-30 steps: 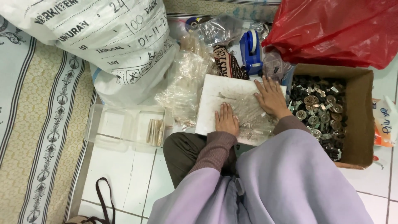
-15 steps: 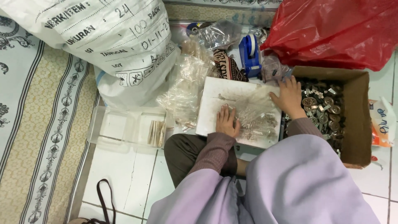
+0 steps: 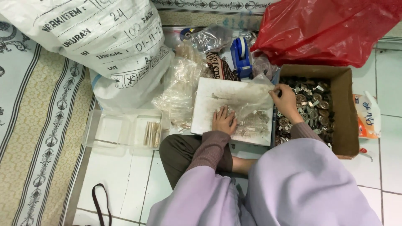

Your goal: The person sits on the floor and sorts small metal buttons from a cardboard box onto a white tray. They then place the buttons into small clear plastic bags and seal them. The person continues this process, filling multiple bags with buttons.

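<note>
Fingers of the left hand (image 3: 224,121) lie flat and spread on a clear bag (image 3: 247,113) over the white board (image 3: 209,104), pinning it, while the right hand (image 3: 287,100) reaches to the near edge of the box (image 3: 349,113) of small metal parts (image 3: 312,111). Its fingers look pinched, perhaps on one part, though the view is too small to be sure. Best to keep the left palm firm so the bag stays put, and lift parts singly.

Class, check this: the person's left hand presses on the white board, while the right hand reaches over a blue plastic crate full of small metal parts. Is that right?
Not quite. In the head view the left hand presses on the white board, but the right hand reaches over a brown cardboard box of small metal parts, not a blue crate.
</note>
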